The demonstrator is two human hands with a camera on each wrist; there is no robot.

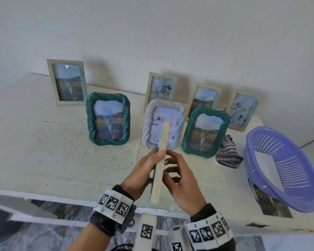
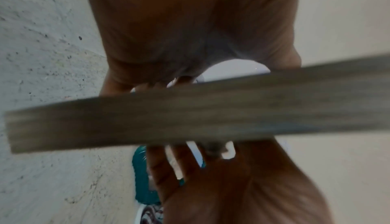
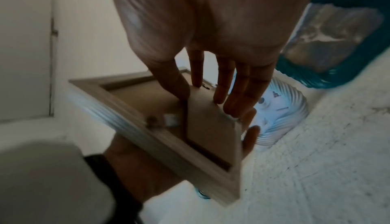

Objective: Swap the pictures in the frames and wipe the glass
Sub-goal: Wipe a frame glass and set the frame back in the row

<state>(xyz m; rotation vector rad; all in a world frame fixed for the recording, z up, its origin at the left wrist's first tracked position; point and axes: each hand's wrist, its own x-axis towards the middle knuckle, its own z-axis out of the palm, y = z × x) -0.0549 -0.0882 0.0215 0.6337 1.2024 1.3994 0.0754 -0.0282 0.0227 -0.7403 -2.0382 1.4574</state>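
I hold a light wooden frame (image 1: 160, 169) edge-on above the white table (image 1: 53, 151), its back toward my right. My left hand (image 1: 152, 165) grips it, thumb over the upper edge and fingers under the front face. My right hand (image 1: 172, 167) is at the back; in the right wrist view its thumb and fingers (image 3: 219, 94) pinch the brown cardboard stand (image 3: 211, 124) on the frame's backing. The frame's glass side is hidden. In the left wrist view the frame (image 2: 190, 116) is a blurred bar across the picture. A checked cloth (image 1: 227, 154) lies to the right.
Two teal rope frames (image 1: 108, 119) (image 1: 205, 132) and a white rope frame (image 1: 172, 109) stand mid-table. Several wooden frames (image 1: 67, 82) line the wall. A purple basket (image 1: 283, 169) sits at the right over a loose picture (image 1: 272, 201). The table's front edge is just below my wrists.
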